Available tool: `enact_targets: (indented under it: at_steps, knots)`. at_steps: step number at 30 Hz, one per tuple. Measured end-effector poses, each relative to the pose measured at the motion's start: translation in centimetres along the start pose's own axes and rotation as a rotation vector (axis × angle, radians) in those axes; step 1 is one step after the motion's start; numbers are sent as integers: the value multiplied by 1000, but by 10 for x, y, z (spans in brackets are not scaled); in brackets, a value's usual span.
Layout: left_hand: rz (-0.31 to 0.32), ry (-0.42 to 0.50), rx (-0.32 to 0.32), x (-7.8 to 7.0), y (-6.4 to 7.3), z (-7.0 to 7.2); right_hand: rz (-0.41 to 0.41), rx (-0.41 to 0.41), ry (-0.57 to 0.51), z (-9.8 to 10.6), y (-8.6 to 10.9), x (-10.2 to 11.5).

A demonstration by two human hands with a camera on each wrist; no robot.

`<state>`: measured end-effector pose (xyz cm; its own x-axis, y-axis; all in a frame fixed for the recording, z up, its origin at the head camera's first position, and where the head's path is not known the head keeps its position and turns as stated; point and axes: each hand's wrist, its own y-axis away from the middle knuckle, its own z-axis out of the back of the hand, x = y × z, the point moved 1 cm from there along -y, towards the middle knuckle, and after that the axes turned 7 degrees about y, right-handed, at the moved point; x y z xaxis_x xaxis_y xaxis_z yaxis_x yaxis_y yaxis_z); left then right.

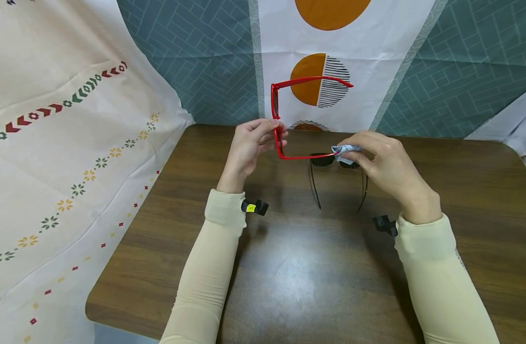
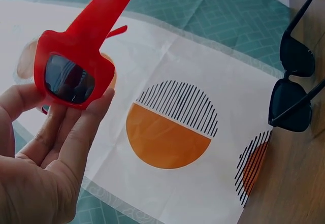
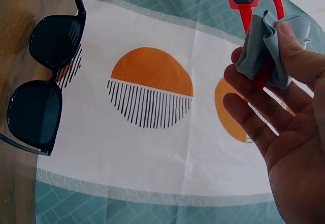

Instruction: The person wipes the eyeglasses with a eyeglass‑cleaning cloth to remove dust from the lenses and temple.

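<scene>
Red-framed sunglasses point(image 1: 277, 138) with dark lenses are held up above the table, both temple arms unfolded toward the right. My left hand point(image 1: 251, 145) pinches the frame front around the bridge and lower lens between thumb and fingers. In the left wrist view, the left hand point(image 2: 56, 148) supports the red sunglasses point(image 2: 104, 64) from below. My right hand point(image 1: 385, 162) pinches a light blue-grey cloth point(image 1: 345, 150), folded round the end of the nearer temple arm. The right wrist view shows the cloth point(image 3: 264, 51) wrapped over the red arm, between the right hand's point(image 3: 299, 102) thumb and fingers.
Black sunglasses point(image 1: 322, 160) lie on the brown wooden table point(image 1: 159, 239) behind the right hand, arms unfolded toward me. A patterned teal and white cloth point(image 1: 202, 62) hangs along the table's back edge. Cream printed fabric point(image 1: 73, 143) drapes at the left.
</scene>
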<state>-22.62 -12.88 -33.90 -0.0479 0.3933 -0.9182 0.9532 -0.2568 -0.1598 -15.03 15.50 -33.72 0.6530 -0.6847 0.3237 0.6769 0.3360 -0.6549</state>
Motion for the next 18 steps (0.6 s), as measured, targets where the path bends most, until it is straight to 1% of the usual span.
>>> enact_targets:
  at_steps: [2,4,8,11,15,18]
  knots:
    - [3,-24,-13,1,0,-1,-2,3,8,0,0,0]
    - [3,-69,-37,3,0,-1,4,5,15,-1,1,2]
    - [-19,-214,-112,5,0,-1,34,18,23,-2,1,7]
    - [-67,-338,-162,5,0,0,46,27,38,-3,1,10]
    - [-134,-502,-209,5,0,1,63,32,62,-6,0,14]
    - [-157,-602,-237,5,-1,1,93,28,74,-9,-1,20]
